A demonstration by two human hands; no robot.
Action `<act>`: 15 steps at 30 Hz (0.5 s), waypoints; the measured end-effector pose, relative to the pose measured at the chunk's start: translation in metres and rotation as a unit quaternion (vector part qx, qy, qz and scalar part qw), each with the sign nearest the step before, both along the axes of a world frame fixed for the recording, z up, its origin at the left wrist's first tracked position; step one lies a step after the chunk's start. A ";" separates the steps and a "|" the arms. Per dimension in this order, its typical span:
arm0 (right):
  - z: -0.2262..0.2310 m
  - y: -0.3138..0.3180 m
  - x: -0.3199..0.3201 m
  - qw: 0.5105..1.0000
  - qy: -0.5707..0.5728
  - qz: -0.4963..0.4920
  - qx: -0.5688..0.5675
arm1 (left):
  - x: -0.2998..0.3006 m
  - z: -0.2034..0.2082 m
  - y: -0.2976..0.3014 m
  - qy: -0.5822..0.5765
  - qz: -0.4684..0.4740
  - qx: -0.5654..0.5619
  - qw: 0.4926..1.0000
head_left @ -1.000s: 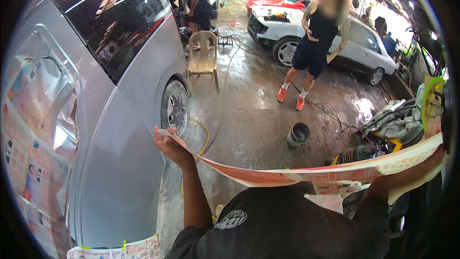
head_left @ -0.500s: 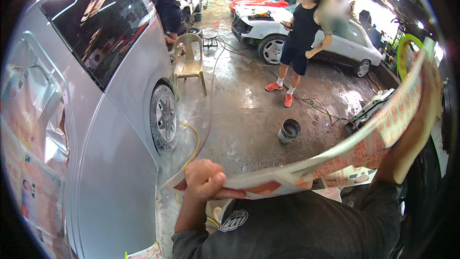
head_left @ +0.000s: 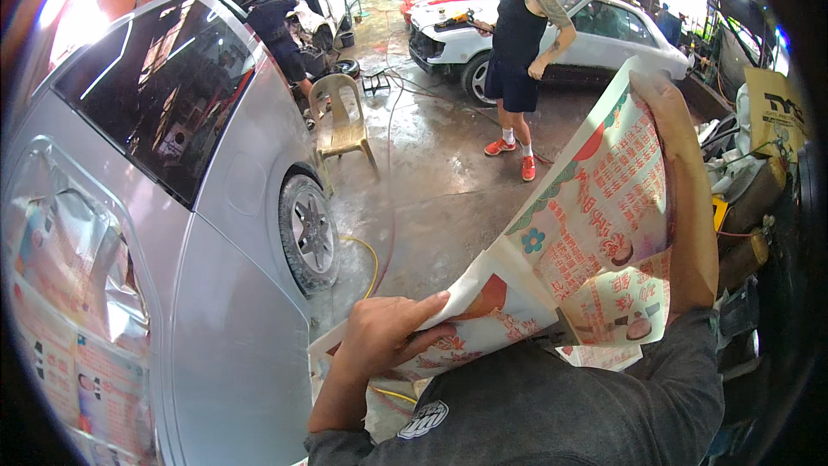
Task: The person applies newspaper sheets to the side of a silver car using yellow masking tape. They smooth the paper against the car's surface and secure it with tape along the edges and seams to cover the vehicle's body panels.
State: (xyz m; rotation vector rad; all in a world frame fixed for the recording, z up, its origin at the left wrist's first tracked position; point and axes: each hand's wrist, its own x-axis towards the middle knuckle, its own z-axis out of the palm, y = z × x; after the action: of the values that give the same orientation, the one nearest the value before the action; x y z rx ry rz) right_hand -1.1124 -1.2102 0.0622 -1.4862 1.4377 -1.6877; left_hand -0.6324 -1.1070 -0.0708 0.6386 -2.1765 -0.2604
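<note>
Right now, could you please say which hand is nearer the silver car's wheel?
Left: the left hand appears just below and right of the wheel, while the right hand is higher and much farther right.

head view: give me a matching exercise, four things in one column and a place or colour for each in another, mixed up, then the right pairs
Things
1. left hand
2. right hand
3. chair
4. grey vehicle

Places or colours
A. down the left side of the picture
B. at the higher end of the printed paper sheet
C. tan
D. at the lower end of that sheet

Right pairs: 1-D, 2-B, 3-C, 4-A
</note>
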 end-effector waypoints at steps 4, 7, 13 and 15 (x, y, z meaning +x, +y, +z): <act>-0.018 -0.013 -0.018 0.999 -0.009 0.024 0.030 | -0.009 -0.007 -0.008 -0.055 0.010 -0.029 0.998; -0.035 -0.029 -0.029 0.999 -0.015 0.025 0.040 | -0.023 -0.010 -0.008 -0.052 0.039 -0.005 0.998; -0.079 -0.093 -0.047 0.990 0.110 0.018 0.090 | -0.047 -0.023 0.007 -0.044 0.148 -0.120 0.981; -0.110 -0.136 -0.067 0.988 0.116 0.011 0.099 | -0.052 -0.018 0.013 -0.089 0.082 -0.092 0.988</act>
State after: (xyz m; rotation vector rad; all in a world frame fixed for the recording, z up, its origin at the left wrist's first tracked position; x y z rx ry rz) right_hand -1.1795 -1.3463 -0.0479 -1.6182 1.6494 -1.3480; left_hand -0.6846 -1.0942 -0.0886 0.7540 -2.2677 0.0858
